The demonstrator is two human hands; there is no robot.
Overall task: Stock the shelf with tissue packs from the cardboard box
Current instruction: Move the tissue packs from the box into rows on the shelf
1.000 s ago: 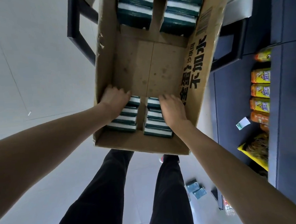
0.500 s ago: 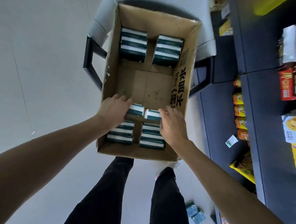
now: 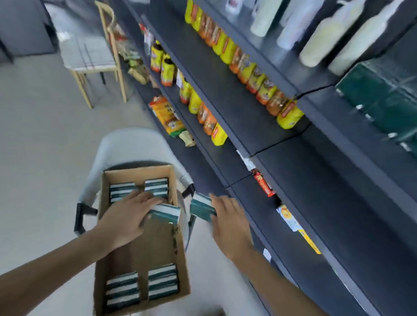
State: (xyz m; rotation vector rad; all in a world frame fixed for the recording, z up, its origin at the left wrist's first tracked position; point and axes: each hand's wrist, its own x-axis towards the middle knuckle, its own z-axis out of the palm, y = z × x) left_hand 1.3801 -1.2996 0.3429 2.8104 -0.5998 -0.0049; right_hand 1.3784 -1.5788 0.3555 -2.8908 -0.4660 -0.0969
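- Left hand [image 3: 127, 217] grips a teal-and-white tissue pack [image 3: 164, 213], fingers curled over its top, above the open cardboard box [image 3: 99, 242].
- Right hand [image 3: 227, 220] holds a second tissue pack [image 3: 202, 208] by its near end; this pack is outside the box, past its right wall, between the box and the dark shelf unit [image 3: 289, 177].
- Both packs are clear of the stacks in the box and sit close together without touching.
- More tissue packs lie in the box: two stacks at the far end [image 3: 138, 189] and two at the near end [image 3: 142, 285], with bare cardboard floor between them.
- Box rests on a grey chair [image 3: 128, 148] with dark arms, just beside the shelves.
- Yellow and orange snack bags [image 3: 246, 67] line the shelf above; pale bottles [image 3: 336, 28] stand on a higher shelf, blurred.
- Dark green packages [image 3: 389, 102] show at the right edge, too blurred to identify.
- Wooden chair [image 3: 94, 57] stands farther back on the pale floor.
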